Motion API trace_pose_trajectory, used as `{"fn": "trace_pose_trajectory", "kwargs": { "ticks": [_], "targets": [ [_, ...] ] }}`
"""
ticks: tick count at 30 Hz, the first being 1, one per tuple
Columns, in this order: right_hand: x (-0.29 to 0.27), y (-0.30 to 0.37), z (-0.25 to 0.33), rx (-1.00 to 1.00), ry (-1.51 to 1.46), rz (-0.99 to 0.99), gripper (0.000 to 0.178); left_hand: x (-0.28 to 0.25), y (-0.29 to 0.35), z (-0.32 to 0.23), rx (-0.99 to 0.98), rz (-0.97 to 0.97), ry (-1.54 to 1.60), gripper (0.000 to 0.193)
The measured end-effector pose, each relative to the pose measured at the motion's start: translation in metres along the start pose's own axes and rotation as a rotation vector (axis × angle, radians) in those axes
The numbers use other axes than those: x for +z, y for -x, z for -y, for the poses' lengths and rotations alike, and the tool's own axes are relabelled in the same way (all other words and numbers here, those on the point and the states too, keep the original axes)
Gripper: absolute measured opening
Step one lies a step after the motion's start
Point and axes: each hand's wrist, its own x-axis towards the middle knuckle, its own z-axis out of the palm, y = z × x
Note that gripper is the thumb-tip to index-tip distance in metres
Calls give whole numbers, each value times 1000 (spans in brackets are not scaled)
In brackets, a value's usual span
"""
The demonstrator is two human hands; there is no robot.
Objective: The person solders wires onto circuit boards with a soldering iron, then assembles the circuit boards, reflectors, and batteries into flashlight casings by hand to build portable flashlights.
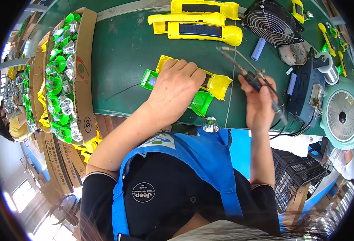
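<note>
Several yellow flashlight casings, some showing dark solar panels, lie together at the far side of a green worktable. To their right stand a black fan with a wire guard and, just below it, a blue battery cell. Farther right are a dark soldering station, a silvery spool and a pale green fan. A cardboard box on the left is packed with green-and-silver flashlight heads. Beyond it another person in yellow is partly visible; a black plastic crate sits below the table's right end. Near the table's front edge, in the middle, lie a yellow casing half and a green casing half, close together and partly covered by the left hand. The yellow piece flares at its right end; a red wire runs from the green one toward a shiny reflector at the table's edge. The left hand's fingers curl down over the pieces, but their tips are hidden, so whether they pinch anything cannot be told. The right hand grips a dark-handled soldering iron, its metal end raised toward the upper left, apart from the casing halves.
</note>
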Motion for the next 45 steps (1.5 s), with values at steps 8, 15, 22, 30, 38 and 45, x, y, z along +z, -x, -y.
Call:
{"fn": "trace_pose_trajectory", "kwargs": {
  "ticks": [8, 15, 22, 30, 38, 45],
  "targets": [
    [-19, -26, 41, 262, 403, 166, 23, -12, -18, 1, 25, 187, 15, 3],
    [-7, -29, 43, 306, 553, 183, 25, -14, -26, 4, 14, 282, 36, 1],
    [-5, -25, 40, 300, 560, 170, 21, -17, -30, 5, 51, 345, 15, 6],
    [-9, -19, 41, 279, 521, 146, 26, -19, -32, 7, 44, 401, 21, 9],
    [-17, -7, 40, 240, 443, 102, 22, -16, -29, 6, 59, 380, 12, 7],
    [-2, -9, 40, 282, 574, 125, 30, -16, -26, 9, 66, 370, 33, 6]
  ]
}}
